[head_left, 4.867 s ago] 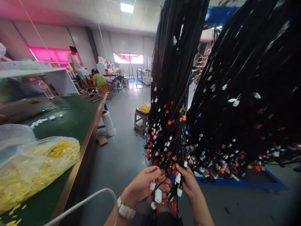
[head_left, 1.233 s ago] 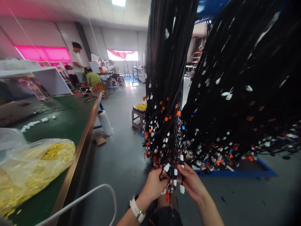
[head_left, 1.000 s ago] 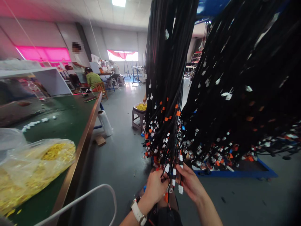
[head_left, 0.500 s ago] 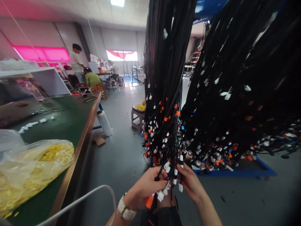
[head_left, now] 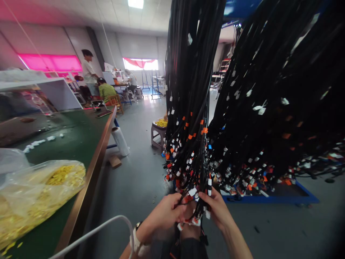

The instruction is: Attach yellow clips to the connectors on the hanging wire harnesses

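A thick bundle of black cables [head_left: 192,79] hangs down in front of me, its lower ends carrying white, orange and red connectors and tags. My left hand [head_left: 168,212] is closed around some thin cable ends at the bottom of the bundle, on its left side. On the right side, my right hand [head_left: 217,208] has its thumb and fingers closed on other cable ends there. A white tag [head_left: 192,192] shows between the two hands. White connectors [head_left: 196,221] dangle just below them. The fingertips are partly hidden among the cables.
More black cables [head_left: 269,108] hang at the right above a blue frame [head_left: 272,198]. A green-topped table [head_left: 78,133] at left bears a bag of yellow pieces [head_left: 40,194]. A white tube [head_left: 99,230] curves nearby. A stool [head_left: 157,135] and co-workers [head_left: 106,90] are farther back.
My left hand has turned and shifted slightly, and the orange piece beneath it is out of sight. The cable ends between my hands have moved; both hands stay at the bundle.
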`<state>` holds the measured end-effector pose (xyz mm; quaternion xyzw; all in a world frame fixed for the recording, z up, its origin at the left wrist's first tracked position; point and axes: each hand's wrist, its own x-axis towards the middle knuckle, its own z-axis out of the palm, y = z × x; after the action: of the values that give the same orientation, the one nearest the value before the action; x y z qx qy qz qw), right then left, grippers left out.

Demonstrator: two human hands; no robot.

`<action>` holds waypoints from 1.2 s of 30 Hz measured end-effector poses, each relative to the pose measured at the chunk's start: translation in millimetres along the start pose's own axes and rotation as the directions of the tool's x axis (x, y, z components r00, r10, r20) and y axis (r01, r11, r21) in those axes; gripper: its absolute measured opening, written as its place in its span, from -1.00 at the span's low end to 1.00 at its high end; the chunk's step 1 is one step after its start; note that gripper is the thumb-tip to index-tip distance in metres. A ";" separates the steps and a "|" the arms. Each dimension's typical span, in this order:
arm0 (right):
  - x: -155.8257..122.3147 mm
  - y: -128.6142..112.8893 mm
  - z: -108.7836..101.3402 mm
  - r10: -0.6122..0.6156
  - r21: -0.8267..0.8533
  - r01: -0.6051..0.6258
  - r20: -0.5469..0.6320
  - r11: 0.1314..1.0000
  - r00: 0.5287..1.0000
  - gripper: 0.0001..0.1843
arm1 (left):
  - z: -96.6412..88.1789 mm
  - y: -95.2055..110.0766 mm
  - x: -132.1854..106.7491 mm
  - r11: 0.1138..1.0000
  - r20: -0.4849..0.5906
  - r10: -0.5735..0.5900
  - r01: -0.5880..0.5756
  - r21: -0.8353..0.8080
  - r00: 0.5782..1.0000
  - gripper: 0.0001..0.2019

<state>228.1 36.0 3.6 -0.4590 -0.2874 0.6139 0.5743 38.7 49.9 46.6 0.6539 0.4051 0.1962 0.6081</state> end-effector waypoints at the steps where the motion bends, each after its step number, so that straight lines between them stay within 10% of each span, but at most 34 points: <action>1: 0.3 0.5 -1.9 0.001 -0.004 -0.001 0.003 1.000 1.000 -0.68 | -3.8 -2.1 1.1 1.000 0.012 -0.019 0.019 -0.022 1.000 -0.91; 6: 7.0 4.1 -8.1 -0.041 -0.060 0.042 0.005 0.997 0.999 -0.71 | -16.3 -6.5 1.3 0.962 0.053 0.008 0.007 -0.271 0.999 -0.89; 11: 18.1 12.6 -14.0 -0.141 -0.144 0.135 -0.032 0.980 0.989 -0.63 | -19.3 -6.9 -7.3 0.696 0.119 0.040 0.058 -0.716 0.992 -0.49; 23: 27.5 25.7 -16.7 -0.225 -0.266 0.205 -0.045 0.942 0.973 -0.49 | -3.0 -9.7 -17.1 0.531 0.165 0.102 0.086 -0.843 0.981 -0.63; 26: 28.7 27.7 -16.7 -0.431 -0.497 0.328 -0.105 0.803 0.896 -0.27 | 2.0 -13.8 -18.7 0.479 0.258 0.138 0.164 -0.863 0.956 -0.52; 30: 17.0 25.3 -10.5 -0.700 -0.822 0.402 0.007 0.403 0.715 -0.20 | 6.8 -22.3 -19.7 0.426 0.303 0.210 0.192 -0.884 0.930 -0.45; 36: -7.7 18.5 9.4 -0.615 -0.831 0.549 0.387 0.090 0.687 -0.52 | 17.5 -28.0 -23.5 0.425 0.366 0.281 0.227 -0.876 0.887 -0.44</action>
<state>210.9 26.9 -7.0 -0.5579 -0.7115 0.0551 0.4236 29.7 18.8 22.2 0.2572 0.0682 0.2314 0.9358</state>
